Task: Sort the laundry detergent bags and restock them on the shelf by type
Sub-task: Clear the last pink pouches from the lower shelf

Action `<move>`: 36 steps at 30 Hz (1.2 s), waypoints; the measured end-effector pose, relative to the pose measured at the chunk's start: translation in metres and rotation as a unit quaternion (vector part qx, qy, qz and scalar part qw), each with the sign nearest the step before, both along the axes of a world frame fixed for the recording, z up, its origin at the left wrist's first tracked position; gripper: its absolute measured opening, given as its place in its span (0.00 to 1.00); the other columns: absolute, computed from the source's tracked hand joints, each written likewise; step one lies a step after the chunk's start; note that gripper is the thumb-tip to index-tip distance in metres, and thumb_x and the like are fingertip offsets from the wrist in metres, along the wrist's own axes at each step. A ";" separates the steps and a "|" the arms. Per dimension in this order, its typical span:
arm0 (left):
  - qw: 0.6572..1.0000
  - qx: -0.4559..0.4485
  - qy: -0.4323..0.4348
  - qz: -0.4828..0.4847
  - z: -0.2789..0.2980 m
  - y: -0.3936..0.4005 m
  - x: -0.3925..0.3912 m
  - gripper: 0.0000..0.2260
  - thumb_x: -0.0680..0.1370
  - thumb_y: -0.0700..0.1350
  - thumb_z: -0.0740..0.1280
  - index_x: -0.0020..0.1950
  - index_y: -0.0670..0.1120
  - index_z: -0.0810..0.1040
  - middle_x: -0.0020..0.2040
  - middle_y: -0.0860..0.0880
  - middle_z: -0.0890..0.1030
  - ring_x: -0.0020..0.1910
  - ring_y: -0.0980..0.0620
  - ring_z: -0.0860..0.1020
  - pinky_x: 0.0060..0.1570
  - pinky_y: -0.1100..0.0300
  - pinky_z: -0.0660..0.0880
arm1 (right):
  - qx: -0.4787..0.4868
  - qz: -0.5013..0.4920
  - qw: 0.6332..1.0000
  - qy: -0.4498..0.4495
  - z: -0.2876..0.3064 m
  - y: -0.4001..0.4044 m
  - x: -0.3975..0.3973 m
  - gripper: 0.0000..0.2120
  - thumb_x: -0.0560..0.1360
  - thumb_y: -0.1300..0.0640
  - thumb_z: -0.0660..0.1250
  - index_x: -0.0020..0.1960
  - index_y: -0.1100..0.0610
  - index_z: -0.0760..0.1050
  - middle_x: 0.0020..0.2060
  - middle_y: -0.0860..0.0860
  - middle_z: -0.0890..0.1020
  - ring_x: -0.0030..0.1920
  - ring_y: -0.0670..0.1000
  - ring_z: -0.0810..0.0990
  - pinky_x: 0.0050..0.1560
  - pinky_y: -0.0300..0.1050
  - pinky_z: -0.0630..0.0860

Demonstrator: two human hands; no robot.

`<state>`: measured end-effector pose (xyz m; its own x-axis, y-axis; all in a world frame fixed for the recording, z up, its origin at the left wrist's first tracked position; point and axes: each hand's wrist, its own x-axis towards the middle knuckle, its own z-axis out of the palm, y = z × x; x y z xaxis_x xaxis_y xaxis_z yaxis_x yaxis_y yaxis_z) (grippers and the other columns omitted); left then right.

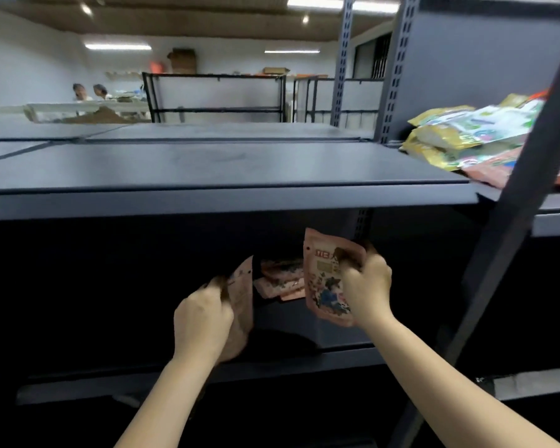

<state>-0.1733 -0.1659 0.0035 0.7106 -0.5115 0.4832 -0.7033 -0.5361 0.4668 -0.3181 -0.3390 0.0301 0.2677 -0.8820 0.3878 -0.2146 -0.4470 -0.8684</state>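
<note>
Our right hand [367,282] is gripping a pink detergent bag [327,279] by its upper edge, holding it upright inside the dark lower shelf [304,321]. Our left hand [202,318] is pinching a second pink bag [242,295], turned edge-on. Between them, more pink bags [280,279] are lying flat deeper on the shelf. Yellow, green and red bags [472,137] are lying piled on the upper shelf [207,166] at right.
</note>
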 end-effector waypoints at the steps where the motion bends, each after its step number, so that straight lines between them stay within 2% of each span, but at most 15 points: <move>1: 1.000 -0.010 -0.010 -0.003 0.007 -0.005 -0.010 0.09 0.74 0.35 0.63 0.52 0.40 0.79 0.39 0.43 0.81 0.36 0.41 0.79 0.33 0.56 0.73 | -0.024 -0.004 1.000 -0.010 0.005 0.002 -0.010 0.04 0.75 0.64 0.62 0.46 0.57 0.74 0.36 0.49 0.79 0.38 0.50 0.79 0.39 0.47 0.76; 4: 0.995 -0.070 -0.061 -0.040 0.025 -0.023 -0.046 0.05 0.76 0.37 0.63 0.50 0.41 0.78 0.37 0.48 0.80 0.32 0.46 0.79 0.29 0.60 0.69 | -0.146 -0.034 0.988 -0.031 0.019 0.007 -0.043 0.05 0.77 0.61 0.63 0.45 0.53 0.70 0.32 0.46 0.77 0.32 0.48 0.76 0.33 0.44 0.71; 6: 0.984 -0.126 -0.105 -0.071 0.040 -0.034 -0.072 0.06 0.76 0.38 0.63 0.49 0.42 0.79 0.38 0.49 0.82 0.32 0.47 0.81 0.27 0.62 0.71 | -0.236 -0.061 0.969 -0.043 0.028 0.007 -0.067 0.04 0.77 0.60 0.64 0.45 0.54 0.70 0.31 0.46 0.76 0.31 0.49 0.76 0.31 0.44 0.72; 10: 0.944 -0.233 -0.183 -0.144 0.073 -0.059 -0.125 0.14 0.76 0.45 0.59 0.50 0.42 0.82 0.43 0.49 0.84 0.38 0.50 0.83 0.34 0.60 0.77 | -0.311 -0.079 0.942 -0.094 0.053 -0.007 -0.118 0.02 0.77 0.57 0.62 0.46 0.55 0.71 0.31 0.45 0.75 0.29 0.49 0.76 0.29 0.46 0.74; 13: 0.913 -0.288 -0.200 -0.209 0.096 -0.083 -0.169 0.12 0.77 0.42 0.61 0.53 0.41 0.83 0.45 0.50 0.84 0.43 0.55 0.81 0.41 0.62 0.76 | -0.291 -0.066 0.944 -0.141 0.073 -0.030 -0.161 0.04 0.77 0.58 0.64 0.44 0.58 0.72 0.29 0.43 0.75 0.31 0.45 0.76 0.30 0.35 0.71; 15: 0.904 -0.309 -0.191 -0.227 0.109 -0.100 -0.199 0.12 0.78 0.42 0.61 0.54 0.40 0.82 0.47 0.49 0.84 0.44 0.55 0.81 0.45 0.64 0.75 | -0.274 -0.060 0.946 -0.163 0.086 -0.051 -0.192 0.05 0.77 0.60 0.65 0.43 0.60 0.74 0.31 0.43 0.77 0.34 0.43 0.77 0.33 0.33 0.71; 18: 0.898 -0.333 -0.192 -0.214 0.126 -0.125 -0.241 0.12 0.78 0.42 0.62 0.53 0.39 0.82 0.46 0.48 0.84 0.43 0.53 0.82 0.47 0.67 0.74 | -0.218 -0.068 0.956 -0.183 0.107 -0.094 -0.242 0.03 0.77 0.59 0.66 0.45 0.57 0.77 0.35 0.43 0.79 0.38 0.37 0.77 0.38 0.28 0.70; 20: 0.896 -0.344 -0.198 -0.199 0.137 -0.142 -0.267 0.13 0.78 0.43 0.61 0.52 0.38 0.83 0.44 0.47 0.84 0.41 0.52 0.81 0.44 0.67 0.73 | -0.156 -0.086 0.960 -0.214 0.119 -0.133 -0.271 0.04 0.77 0.58 0.65 0.48 0.57 0.78 0.39 0.43 0.81 0.42 0.41 0.78 0.45 0.32 0.72; 22: 0.895 -0.352 -0.202 -0.185 0.146 -0.159 -0.290 0.14 0.78 0.43 0.60 0.51 0.38 0.82 0.42 0.47 0.84 0.38 0.54 0.79 0.41 0.69 0.70 | -0.097 -0.117 0.955 -0.256 0.130 -0.172 -0.292 0.07 0.77 0.58 0.64 0.52 0.59 0.78 0.45 0.50 0.82 0.49 0.50 0.80 0.55 0.45 0.75; 24: 0.898 -0.354 -0.200 -0.167 0.154 -0.177 -0.310 0.12 0.78 0.42 0.61 0.49 0.39 0.82 0.38 0.47 0.83 0.36 0.53 0.77 0.37 0.69 0.67 | -0.051 -0.138 0.947 -0.285 0.145 -0.204 -0.306 0.09 0.76 0.58 0.62 0.54 0.60 0.76 0.50 0.55 0.81 0.53 0.56 0.79 0.58 0.52 0.75; 28: 0.911 -0.335 -0.186 -0.152 0.171 -0.218 -0.336 0.08 0.79 0.38 0.62 0.44 0.40 0.80 0.34 0.46 0.80 0.32 0.47 0.75 0.33 0.67 0.61 | -0.021 -0.166 0.946 -0.276 0.176 -0.254 -0.317 0.16 0.78 0.62 0.57 0.64 0.64 0.70 0.57 0.58 0.78 0.60 0.57 0.75 0.58 0.47 0.71; 31: 0.916 -0.341 -0.171 -0.126 0.184 -0.245 -0.344 0.08 0.80 0.38 0.61 0.44 0.42 0.79 0.33 0.48 0.78 0.31 0.46 0.74 0.33 0.62 0.63 | 0.045 -0.178 0.936 -0.299 0.195 -0.289 -0.320 0.20 0.79 0.62 0.51 0.70 0.63 0.63 0.65 0.62 0.72 0.64 0.61 0.72 0.60 0.50 0.70; 32: 0.914 -0.350 -0.171 -0.115 0.188 -0.253 -0.346 0.09 0.80 0.39 0.61 0.43 0.43 0.78 0.32 0.50 0.76 0.30 0.48 0.72 0.32 0.61 0.63 | 0.057 -0.160 0.942 -0.290 0.197 -0.300 -0.319 0.20 0.80 0.62 0.50 0.72 0.63 0.60 0.67 0.63 0.70 0.66 0.62 0.70 0.62 0.51 0.69; 34: 0.909 -0.368 -0.171 -0.096 0.195 -0.268 -0.348 0.10 0.80 0.40 0.60 0.42 0.43 0.77 0.32 0.51 0.75 0.30 0.49 0.72 0.30 0.60 0.65 | 0.011 -0.084 0.968 -0.235 0.194 -0.312 -0.314 0.21 0.81 0.61 0.51 0.74 0.64 0.57 0.70 0.63 0.65 0.70 0.62 0.66 0.66 0.51 0.65; 36: 0.905 -0.380 -0.171 -0.083 0.201 -0.280 -0.350 0.10 0.81 0.40 0.59 0.42 0.42 0.77 0.32 0.50 0.75 0.30 0.49 0.73 0.28 0.61 0.65 | -0.071 -0.057 0.993 -0.074 0.174 -0.323 -0.305 0.27 0.80 0.60 0.58 0.76 0.63 0.53 0.75 0.61 0.55 0.75 0.59 0.54 0.72 0.49 0.55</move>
